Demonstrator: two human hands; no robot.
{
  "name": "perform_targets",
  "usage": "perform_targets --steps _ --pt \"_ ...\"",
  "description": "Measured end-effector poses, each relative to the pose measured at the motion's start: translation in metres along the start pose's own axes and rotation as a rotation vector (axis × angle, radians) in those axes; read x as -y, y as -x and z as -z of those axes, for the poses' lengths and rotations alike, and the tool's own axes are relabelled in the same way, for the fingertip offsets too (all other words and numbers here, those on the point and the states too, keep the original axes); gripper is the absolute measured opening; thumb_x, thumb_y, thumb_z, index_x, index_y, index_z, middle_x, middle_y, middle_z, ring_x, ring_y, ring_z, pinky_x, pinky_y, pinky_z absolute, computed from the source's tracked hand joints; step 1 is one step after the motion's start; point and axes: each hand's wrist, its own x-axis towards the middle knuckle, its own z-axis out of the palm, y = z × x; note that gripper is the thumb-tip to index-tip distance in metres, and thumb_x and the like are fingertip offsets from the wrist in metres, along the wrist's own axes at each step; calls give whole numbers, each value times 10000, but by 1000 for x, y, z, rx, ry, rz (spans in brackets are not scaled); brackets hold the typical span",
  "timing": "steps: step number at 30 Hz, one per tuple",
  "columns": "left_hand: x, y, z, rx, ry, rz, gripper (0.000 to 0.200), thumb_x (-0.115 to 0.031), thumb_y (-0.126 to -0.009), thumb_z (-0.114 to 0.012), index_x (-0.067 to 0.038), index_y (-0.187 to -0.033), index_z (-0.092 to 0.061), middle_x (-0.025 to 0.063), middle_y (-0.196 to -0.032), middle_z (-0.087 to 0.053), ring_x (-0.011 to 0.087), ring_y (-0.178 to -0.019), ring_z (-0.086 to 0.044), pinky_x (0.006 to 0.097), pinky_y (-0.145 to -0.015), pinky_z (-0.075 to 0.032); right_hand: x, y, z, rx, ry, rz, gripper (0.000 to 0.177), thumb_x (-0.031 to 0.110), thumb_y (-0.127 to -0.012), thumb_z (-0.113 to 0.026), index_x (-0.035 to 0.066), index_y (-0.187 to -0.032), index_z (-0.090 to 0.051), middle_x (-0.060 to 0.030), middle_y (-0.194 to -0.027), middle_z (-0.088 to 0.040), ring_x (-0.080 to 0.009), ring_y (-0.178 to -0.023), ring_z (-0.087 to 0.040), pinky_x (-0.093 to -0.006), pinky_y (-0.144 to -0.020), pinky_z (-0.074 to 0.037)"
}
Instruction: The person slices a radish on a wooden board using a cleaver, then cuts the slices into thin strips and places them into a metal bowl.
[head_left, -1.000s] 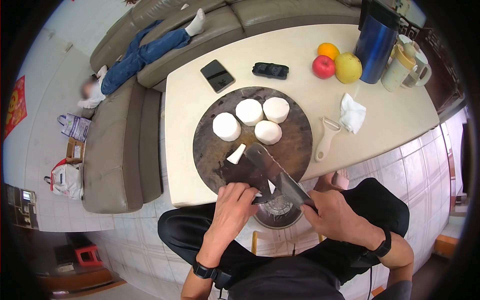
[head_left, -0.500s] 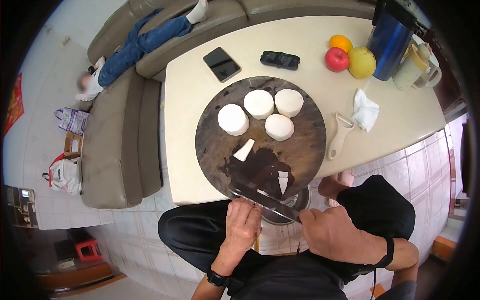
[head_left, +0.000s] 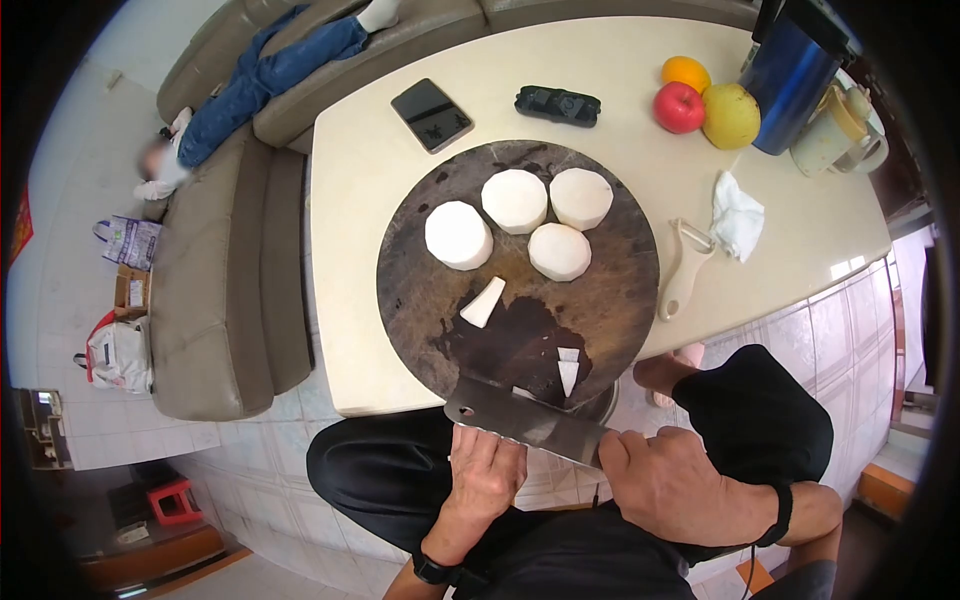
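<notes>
My right hand [head_left: 672, 480] is wrapped round the handle of a broad kitchen knife [head_left: 525, 420], held across the near edge of the round dark chopping board [head_left: 610, 320]. My left hand [head_left: 484, 466] is closed with its fingers up against the blade's near edge. The blade hides the fingertips, and whatever they hold cannot be made out. Farther back on the board stand several thick white peeled rounds [head_left: 515, 202], which look like radish. Closer to the knife lie a white wedge [head_left: 483, 302] and small white slivers [head_left: 568, 372].
A peeler [head_left: 686, 275] and a crumpled tissue [head_left: 738, 217] lie right of the board on the table [head_left: 350, 330]. Behind are a phone [head_left: 431, 115], a black packet [head_left: 557, 106], fruit [head_left: 731, 116] and a blue flask [head_left: 795, 80]. A person [head_left: 235, 110] lies on the sofa [head_left: 215, 290].
The knife has turned so more of its flat face shows, and its tip sits slightly farther left. My left hand has dropped slightly. The whole view has shifted a little.
</notes>
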Motion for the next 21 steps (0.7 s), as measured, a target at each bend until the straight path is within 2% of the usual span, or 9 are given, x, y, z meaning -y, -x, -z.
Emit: perform_targets --steps 13,15,19,21 --pt "-3 -2 6 67 8 34 394 57 -609 -708 61 -999 -647 222 -1064 -600 434 -1028 -585 532 -928 -442 3 -9 0 38 67 29 222 71 -636 -659 -74 -770 -558 -111 -634 -510 -176 -480 -555 -307 -420 -410" --pt "-5 -4 7 67 -17 33 385 61 -610 -709 61 -990 -647 217 -1056 -602 427 -996 -587 520 -896 -451 1 -17 2 90 15 79 228 57 -614 -664 -77 -774 -573 -117 -637 -523 -185 -489 -566 -302 -408 -426" --pt "-5 -2 5 67 16 46 382 75 -611 -705 65 -988 -645 220 -1052 -601 421 -954 -586 505 -852 -459 5 -28 6 99 -26 42 238 39 -599 -669 -79 -781 -572 -120 -636 -539 -200 -510 -589 -297 -400 -439" --pt "-4 -5 5 50 17 31 385 83 -612 -702 69 -993 -642 220 -1047 -600 410 -929 -584 492 -821 -460 5 -28 -2 -23 -80 -36 228 30 -600 -672 -69 -773 -561 -119 -629 -545 -209 -523 -606 -303 -399 -441"
